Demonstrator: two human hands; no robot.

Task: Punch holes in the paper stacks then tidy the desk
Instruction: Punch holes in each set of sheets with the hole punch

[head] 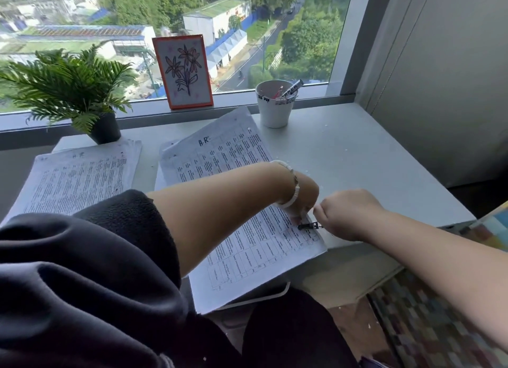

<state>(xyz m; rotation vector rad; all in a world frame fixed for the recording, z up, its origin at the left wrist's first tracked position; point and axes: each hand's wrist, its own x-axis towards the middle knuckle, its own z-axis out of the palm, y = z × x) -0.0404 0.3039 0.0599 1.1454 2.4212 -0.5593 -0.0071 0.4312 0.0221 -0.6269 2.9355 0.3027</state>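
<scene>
Papers cover most of our desk (357, 153): one printed stack (79, 175) lies at the left, and a second stack (247, 246) runs from the middle toward the near edge, overhanging it. Our left hand (302, 197) reaches across this second stack, its fingers curled down onto the right margin, where a small black binder clip (309, 226) sits on the paper's edge. Our right hand (346, 214) is curled just beside it, at the clip's wire handle — whether it actually pinches the handle we cannot tell. Our left forearm and dark sleeve (110, 257) hide the middle of the stack. Far along the sill stand a potted fern (68, 87), a framed flower drawing (182, 71) and a white cup (275, 106) holding clips and pens.
</scene>
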